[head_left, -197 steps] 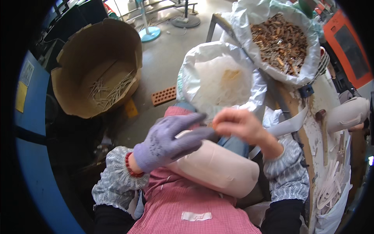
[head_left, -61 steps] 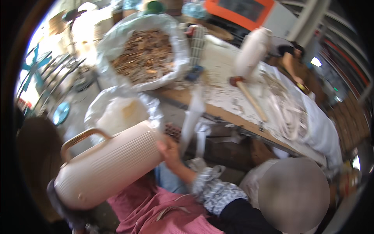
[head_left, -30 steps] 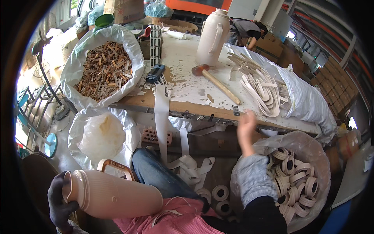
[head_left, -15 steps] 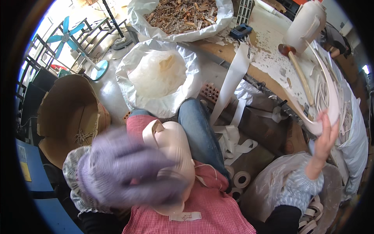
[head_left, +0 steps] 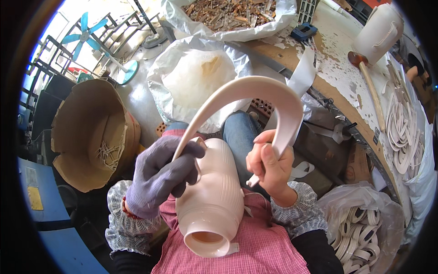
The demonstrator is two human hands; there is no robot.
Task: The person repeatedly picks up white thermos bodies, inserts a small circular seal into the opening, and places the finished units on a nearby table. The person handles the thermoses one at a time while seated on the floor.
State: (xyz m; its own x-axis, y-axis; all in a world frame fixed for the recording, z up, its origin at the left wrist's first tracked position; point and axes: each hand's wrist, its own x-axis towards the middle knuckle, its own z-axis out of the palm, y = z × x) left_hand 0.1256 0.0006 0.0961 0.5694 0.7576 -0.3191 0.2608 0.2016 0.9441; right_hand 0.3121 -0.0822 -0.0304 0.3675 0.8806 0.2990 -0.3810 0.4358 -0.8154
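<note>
A curved pale pink plastic handle [head_left: 248,86] arches above my lap. My left hand [head_left: 157,180], in a purple-grey knit glove, is closed round its left end. The bare fingers of my right hand [head_left: 271,164] pinch the other end, near a small hooked tip. Below them, a glossy pale pink thermos flask body [head_left: 212,201] lies across my lap with its round open mouth towards me. A small loop on the flask's upper left side is partly hidden by the gloved fingers.
On the worktable [head_left: 326,93] at right are a mallet [head_left: 372,93], another pale flask body [head_left: 378,34] and white strips [head_left: 401,132]. A plastic bag [head_left: 365,196] of pale curved parts stands lower right. At left are a cardboard box [head_left: 86,141] and white sack [head_left: 157,82].
My right hand has brought the handle from the worktable's edge to above my lap. My left hand, blurred over the flask before, now grips the handle's other end. The view has shifted slightly.
</note>
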